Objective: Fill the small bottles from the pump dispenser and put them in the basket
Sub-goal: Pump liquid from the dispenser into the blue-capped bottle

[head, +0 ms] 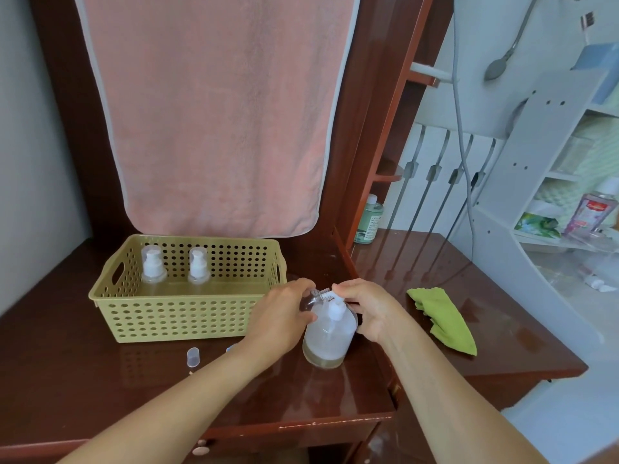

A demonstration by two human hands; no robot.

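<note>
A clear pump dispenser (pixel 329 336) stands on the dark wooden table (pixel 100 390), with a thin layer of yellowish liquid at its bottom. My left hand (pixel 281 316) grips a small clear bottle (pixel 317 296), tilted with its threaded neck at the pump's spout. My right hand (pixel 366 309) rests on the white pump head, fingers curled round it. Two small capped pump bottles (pixel 153 266) (pixel 199 266) stand upright in the yellow-green perforated basket (pixel 181 316) to the left. A small clear cap (pixel 193 357) lies on the table in front of the basket.
A green cloth (pixel 445 319) lies on the table to the right. A pink towel (pixel 217 112) hangs behind the basket. A greenish bottle (pixel 370 221) stands on the shelf corner at the back right. White shelving (pixel 569 182) with toiletries is at the far right.
</note>
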